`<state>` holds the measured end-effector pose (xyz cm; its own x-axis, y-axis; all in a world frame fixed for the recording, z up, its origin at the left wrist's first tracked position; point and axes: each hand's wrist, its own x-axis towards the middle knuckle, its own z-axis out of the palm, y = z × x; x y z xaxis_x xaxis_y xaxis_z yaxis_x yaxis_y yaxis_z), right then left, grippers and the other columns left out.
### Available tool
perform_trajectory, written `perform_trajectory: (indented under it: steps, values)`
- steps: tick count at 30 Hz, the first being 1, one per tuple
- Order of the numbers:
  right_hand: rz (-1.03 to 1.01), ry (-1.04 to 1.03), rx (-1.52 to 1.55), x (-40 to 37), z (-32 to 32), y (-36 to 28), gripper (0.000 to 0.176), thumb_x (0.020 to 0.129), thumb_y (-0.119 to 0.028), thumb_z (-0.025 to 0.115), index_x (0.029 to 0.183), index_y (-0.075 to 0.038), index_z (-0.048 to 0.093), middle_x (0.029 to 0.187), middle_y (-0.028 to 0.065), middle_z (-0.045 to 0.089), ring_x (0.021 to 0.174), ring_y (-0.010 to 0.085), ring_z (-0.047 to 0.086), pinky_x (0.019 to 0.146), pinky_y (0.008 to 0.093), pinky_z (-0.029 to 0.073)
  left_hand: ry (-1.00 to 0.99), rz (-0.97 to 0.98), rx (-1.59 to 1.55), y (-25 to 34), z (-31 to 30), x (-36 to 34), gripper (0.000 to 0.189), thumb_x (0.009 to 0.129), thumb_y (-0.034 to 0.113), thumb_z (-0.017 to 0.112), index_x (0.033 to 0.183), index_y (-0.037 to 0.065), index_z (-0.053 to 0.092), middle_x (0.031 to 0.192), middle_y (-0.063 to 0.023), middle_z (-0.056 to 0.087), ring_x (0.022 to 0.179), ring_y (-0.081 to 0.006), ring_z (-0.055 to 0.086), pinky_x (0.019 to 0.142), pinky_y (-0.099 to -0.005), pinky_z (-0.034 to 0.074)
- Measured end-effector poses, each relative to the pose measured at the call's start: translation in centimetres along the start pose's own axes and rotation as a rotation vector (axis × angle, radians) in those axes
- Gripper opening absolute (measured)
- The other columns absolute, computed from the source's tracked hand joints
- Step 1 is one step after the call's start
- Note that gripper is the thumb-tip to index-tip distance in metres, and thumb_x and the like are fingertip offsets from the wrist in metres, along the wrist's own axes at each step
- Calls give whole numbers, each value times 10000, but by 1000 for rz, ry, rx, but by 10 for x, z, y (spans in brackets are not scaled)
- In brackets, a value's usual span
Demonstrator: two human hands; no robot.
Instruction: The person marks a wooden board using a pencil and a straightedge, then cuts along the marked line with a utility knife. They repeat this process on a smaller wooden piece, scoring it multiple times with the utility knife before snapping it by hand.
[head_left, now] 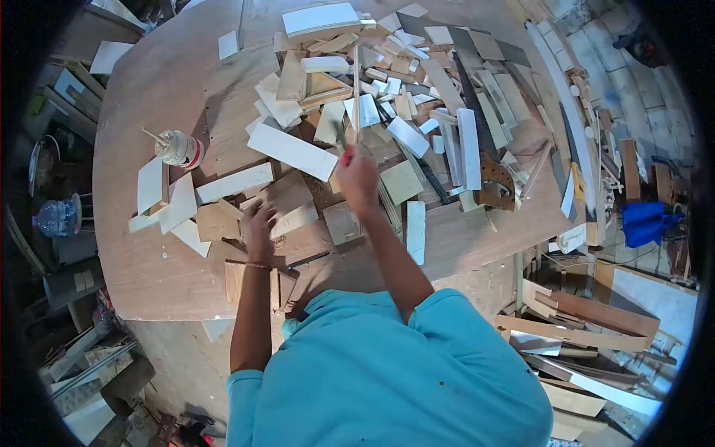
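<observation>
My right hand (357, 179) is closed over the middle of the wood pile. A thin, pale wooden strip (357, 89) rises from its fingers, pointing away from me. Something small and red shows by the thumb, too small to name. My left hand (258, 232) hovers near a brown wood block (289, 192), fingers apart and curled a little, with nothing visible in them. Between the hands and beyond lies a white-faced board (293, 150). Below the left hand, a wooden box-like piece (237, 281) sits at the table's near edge.
Many wood offcuts cover the round table (149, 253). A glue-smeared container with a brush (179, 149) stands at left. A hand saw (495, 179) lies at right among strips. Boards are stacked on the floor at right, near a blue cloth (646, 223).
</observation>
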<state>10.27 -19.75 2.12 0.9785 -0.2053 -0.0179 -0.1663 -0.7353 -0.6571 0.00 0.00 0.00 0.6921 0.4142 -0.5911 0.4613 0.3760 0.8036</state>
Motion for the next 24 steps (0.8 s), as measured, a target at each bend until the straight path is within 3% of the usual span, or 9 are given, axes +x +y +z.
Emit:
perform_trajectory:
  steps: [3,5,8,10,13,15,18,22,24]
  values:
    - [38,177,76,34,-10,20,274,714,-219,623,916,-39,579,836,163,602,797,340,579,688,428,453,-348,103,5,21,64,3,376,825,142,567,1167,19,471,990,-66,578,865,-149,570,716,-244,452]
    - [87,231,54,24,-38,57,273,715,-216,617,912,-31,577,809,172,599,781,343,579,680,432,452,-487,41,-9,15,128,-29,387,804,110,586,1153,-12,470,951,-31,558,810,-99,543,665,-240,442]
    - [195,249,-25,4,-76,94,294,704,-224,619,919,-27,575,818,177,593,789,344,575,699,431,454,-742,38,149,-11,197,-42,422,832,136,563,1219,23,439,1063,-56,545,937,-145,545,748,-267,453]
    - [187,352,-42,-9,-92,119,272,701,-213,636,889,-30,564,858,162,576,798,334,572,693,427,456,-906,-130,56,-22,232,-58,436,837,128,564,1240,35,424,1061,-38,546,952,-133,530,782,-278,438]
    - [177,460,-64,-9,-118,156,292,683,-188,668,897,-33,544,963,146,531,868,315,551,705,420,463,-885,-195,223,-36,252,-84,424,842,117,562,1234,35,424,1064,-40,545,957,-142,528,810,-299,428]
    - [204,590,-300,-2,-131,171,274,704,-194,616,922,-45,545,1025,123,523,939,308,526,778,408,442,-933,-174,239,-48,247,-84,443,837,136,571,1236,23,414,1086,-69,540,977,-171,528,814,-325,431]
    - [370,504,-185,1,-140,169,346,678,-207,665,958,-59,526,1015,175,501,954,332,517,742,426,467,-830,-210,296,-48,232,-73,498,826,146,571,1252,-12,368,1093,-115,543,1004,-213,530,826,-342,432]
    - [404,367,-34,13,-116,159,413,676,-223,670,1022,-63,512,967,171,498,934,357,510,772,450,442,-711,-127,315,-32,210,-65,426,824,137,567,1193,-14,418,1019,-91,567,912,-191,566,785,-318,451]
    - [247,463,-97,12,-91,142,397,673,-246,684,978,-49,525,940,166,507,920,343,508,754,443,444,-718,-99,240,-30,198,-52,421,822,144,575,1185,-8,425,987,-78,568,883,-172,565,762,-306,455]
